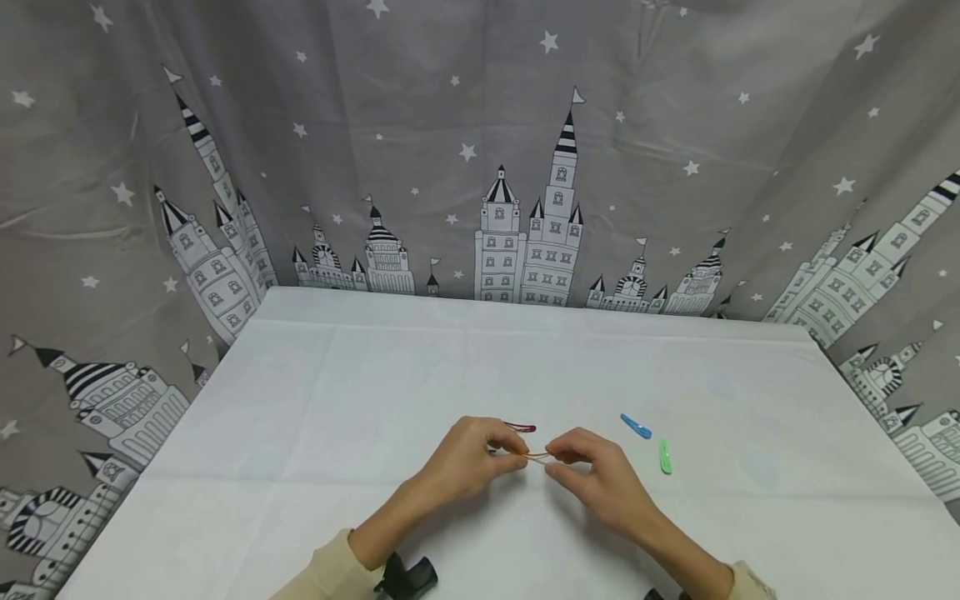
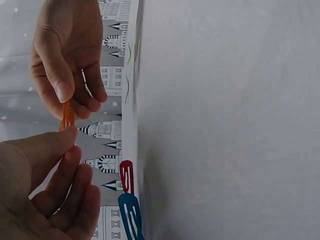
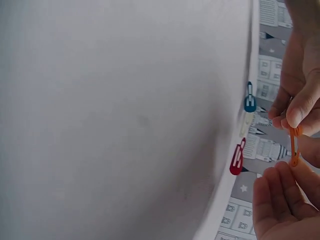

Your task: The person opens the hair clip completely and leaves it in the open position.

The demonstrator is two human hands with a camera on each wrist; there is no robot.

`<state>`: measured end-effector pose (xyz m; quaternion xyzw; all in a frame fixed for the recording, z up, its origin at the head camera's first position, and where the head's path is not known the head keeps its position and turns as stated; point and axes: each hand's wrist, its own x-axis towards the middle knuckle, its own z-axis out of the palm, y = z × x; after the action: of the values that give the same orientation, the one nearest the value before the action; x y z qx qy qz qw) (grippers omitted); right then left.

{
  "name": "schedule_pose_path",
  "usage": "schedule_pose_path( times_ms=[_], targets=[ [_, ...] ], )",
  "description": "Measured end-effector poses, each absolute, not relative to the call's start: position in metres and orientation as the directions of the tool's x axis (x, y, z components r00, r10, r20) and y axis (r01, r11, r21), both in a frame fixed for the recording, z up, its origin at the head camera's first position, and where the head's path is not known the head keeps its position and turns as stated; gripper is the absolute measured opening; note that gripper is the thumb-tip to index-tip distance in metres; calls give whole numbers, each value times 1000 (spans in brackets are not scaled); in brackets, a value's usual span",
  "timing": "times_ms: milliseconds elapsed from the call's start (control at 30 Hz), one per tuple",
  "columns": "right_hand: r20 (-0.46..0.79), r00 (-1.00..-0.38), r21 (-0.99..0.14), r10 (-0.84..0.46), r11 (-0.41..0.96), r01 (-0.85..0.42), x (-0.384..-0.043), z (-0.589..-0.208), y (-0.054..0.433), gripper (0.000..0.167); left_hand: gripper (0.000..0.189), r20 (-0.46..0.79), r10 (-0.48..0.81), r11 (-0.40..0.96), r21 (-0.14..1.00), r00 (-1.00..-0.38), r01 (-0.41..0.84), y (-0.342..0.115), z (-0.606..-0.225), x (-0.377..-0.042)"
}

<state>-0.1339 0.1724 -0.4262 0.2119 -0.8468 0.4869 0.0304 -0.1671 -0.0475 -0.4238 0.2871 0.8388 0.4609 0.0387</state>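
Observation:
An orange snap hair clip (image 3: 293,145) is held between both hands above the white table, its parts spread apart at one end. My left hand (image 1: 468,457) pinches one end between thumb and fingertips. Thumb and fingers of my right hand (image 1: 600,475) pinch the other end. Just behind the left hand lies a red hair clip (image 1: 521,428), partly covered by it. A teal hair clip (image 2: 131,217) rests near the red one in the left wrist view; in the head view the left hand mostly hides it.
Right of the hands, a blue hair clip (image 1: 636,426) and a green hair clip (image 1: 665,457) lie on the white table (image 1: 360,400). A pale yellowish clip (image 3: 246,125) shows in the right wrist view. Behind the table hangs a grey curtain (image 1: 420,100) printed with castles and stars.

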Motion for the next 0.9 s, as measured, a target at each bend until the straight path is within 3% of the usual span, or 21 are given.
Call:
schedule_pose_path(
  times_ms=[633,900],
  targets=[
    [144,-941,-767,-305,567,-301,-157,-436,156,12,6,178,513,508,725,-840,464,-55,-434,-180],
    [188,-933,-744,-308,575,-340,-160,-440,155,11,6,223,524,534,666,-822,521,-54,-439,-183]
  ],
)
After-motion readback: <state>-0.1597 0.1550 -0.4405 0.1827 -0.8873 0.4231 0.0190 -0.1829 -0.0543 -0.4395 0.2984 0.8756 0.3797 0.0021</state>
